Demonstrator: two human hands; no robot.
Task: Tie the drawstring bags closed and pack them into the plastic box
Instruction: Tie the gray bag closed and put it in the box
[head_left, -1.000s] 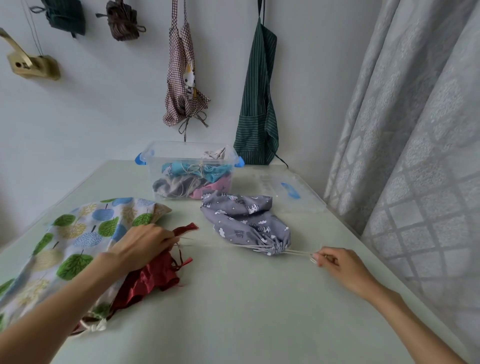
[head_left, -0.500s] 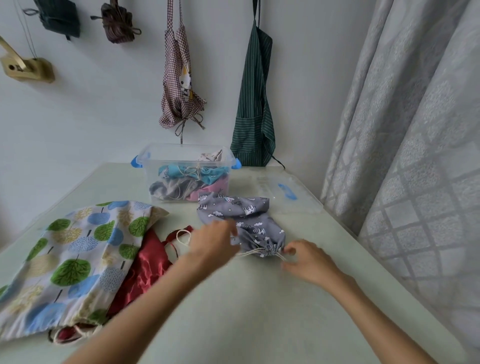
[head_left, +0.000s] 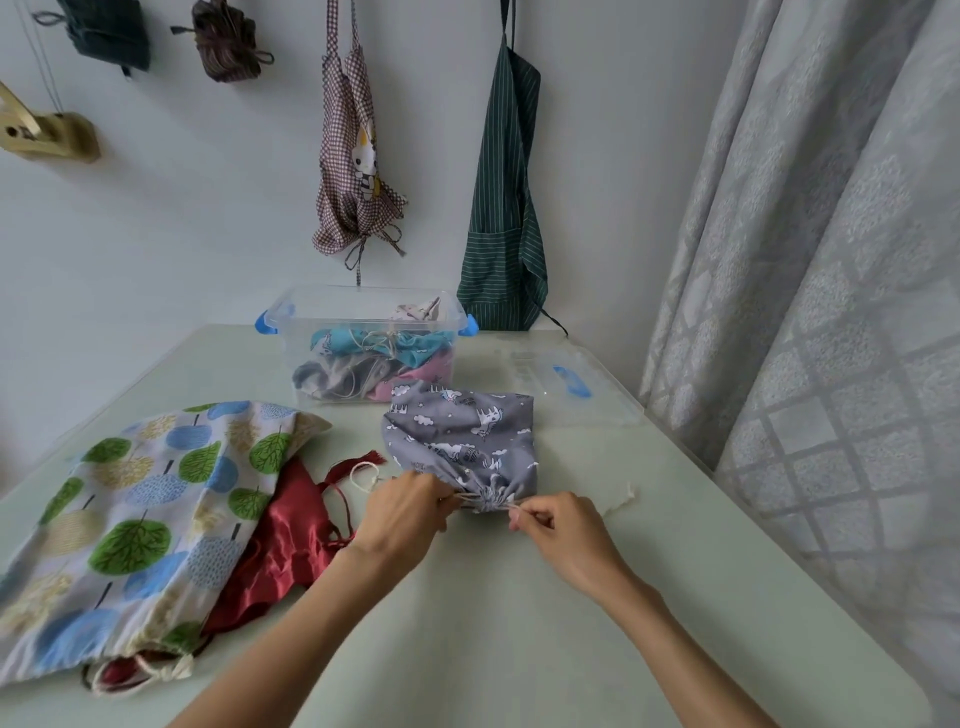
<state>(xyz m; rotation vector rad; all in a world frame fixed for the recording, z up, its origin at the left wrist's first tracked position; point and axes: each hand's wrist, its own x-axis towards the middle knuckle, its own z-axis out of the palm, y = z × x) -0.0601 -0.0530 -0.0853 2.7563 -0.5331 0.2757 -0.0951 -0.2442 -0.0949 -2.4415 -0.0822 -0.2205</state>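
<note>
Grey drawstring bag (head_left: 462, 441): lies on the pale green worktop (head_left: 519, 623), just in front of the plastic box; printed with white animals and clouds; its mouth is gathered shut and faces the person.
Drawstring (head_left: 485, 501): pale cord, emerges on both sides of the gathered mouth; a loose loop lies on the worktop to the left, a frayed end to the right.
Left hand (head_left: 402, 514): at the left side of the bag mouth; grip closed, fingers pinching the cord against the gathered fabric.
Right hand (head_left: 563, 530): at the right side of the bag mouth; grip closed, thumb and forefinger pinching the cord.
Plastic box (head_left: 363, 348): clear, blue latches at both ends, open, at the far side of the worktop near the wall; holds several bags in blue, grey, pink and white.
Box lid (head_left: 561, 382): clear with a blue latch, lies flat to the right of the box.
Tree-print bag (head_left: 140, 514): large, green and blue trees, flat on the left of the worktop, mouth open.
Red satin bag (head_left: 280, 545): partly under the tree-print bag, untied.
Wall (head_left: 182, 208): checked apron and green striped apron hang above the box.
Curtain (head_left: 831, 260): grey, patterned, along the right side.
</note>
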